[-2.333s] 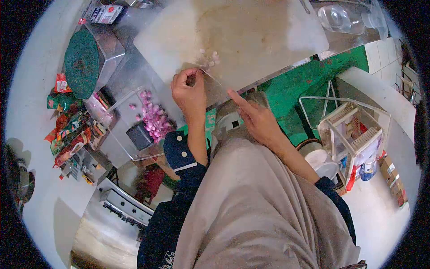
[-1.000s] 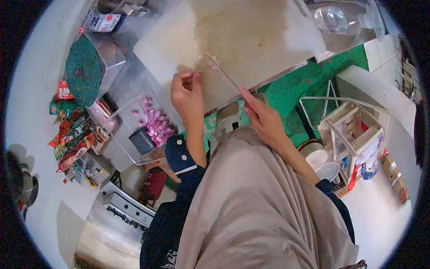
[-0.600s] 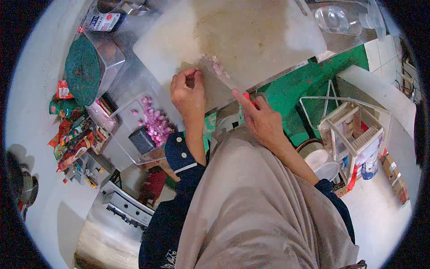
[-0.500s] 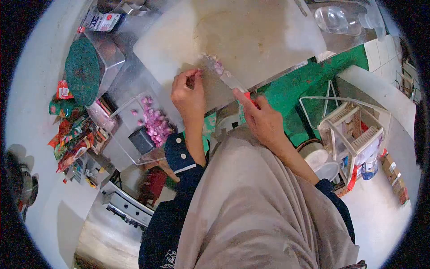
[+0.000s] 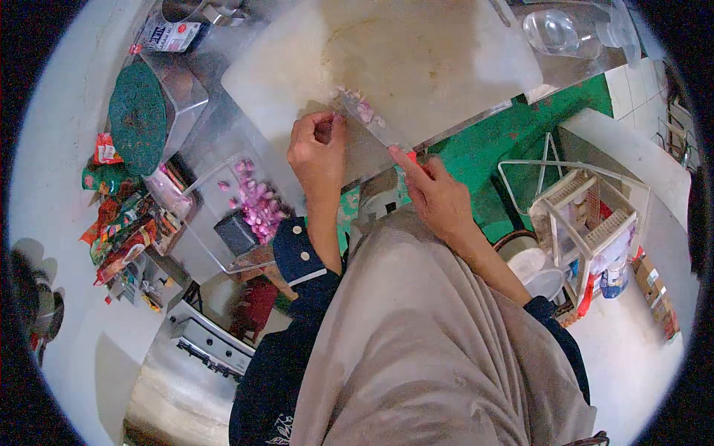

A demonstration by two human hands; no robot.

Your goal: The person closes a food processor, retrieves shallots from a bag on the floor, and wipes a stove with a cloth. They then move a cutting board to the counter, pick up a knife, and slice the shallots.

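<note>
My right hand (image 5: 439, 195) is wrapped round the red handle of a knife (image 5: 385, 134). Its blade lies low over the near edge of a large white cutting board (image 5: 275, 63) and points to the far left. Beside the blade sit small cut pieces of shallot (image 5: 365, 111). Just left of the knife, my left hand (image 5: 315, 149) rests at the board's edge with fingers curled in a pinch; what they hold, if anything, is hidden. Peeled pink shallots (image 5: 260, 208) fill part of a clear tray (image 5: 204, 182) left of my left wrist, along with a dark block-shaped container (image 5: 236, 232).
A clear bin with a green round lid (image 5: 137, 119) stands left of the board. Colourful food packets (image 5: 123, 230) are piled below it. A clear plastic jar (image 5: 558, 33) lies at the far right. A white rack (image 5: 584, 215) stands on the floor at right.
My left hand has shifted slightly to the right, closer to the knife. The knife and my right hand have moved only a little, downward and right.
</note>
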